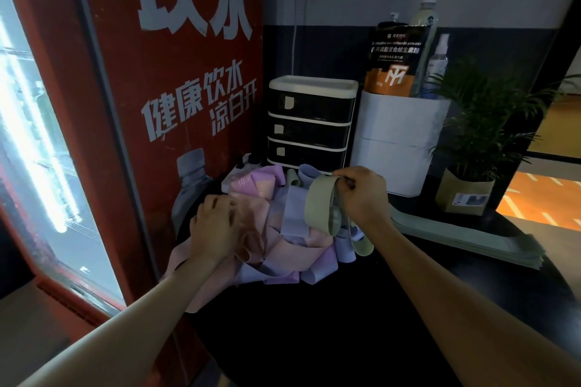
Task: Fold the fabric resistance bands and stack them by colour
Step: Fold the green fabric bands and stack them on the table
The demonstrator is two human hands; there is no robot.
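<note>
A tangled heap of fabric bands [283, 248] in pink, purple and lavender lies on the dark table. My right hand [361, 195] pinches a green band [320, 207] at its top and holds it up above the heap, so the loop hangs down. My left hand [220, 226] lies on the pink bands at the heap's left side; it is blurred, and whether its fingers grip the fabric does not show. A flat stack of folded green bands [465, 236] lies on the table to the right.
A red drinks cooler [176, 104] stands close on the left. Behind the heap are a small black drawer unit [309, 122], a white container [399, 141] with a pouch and bottles, and a potted plant [471, 148] at the right.
</note>
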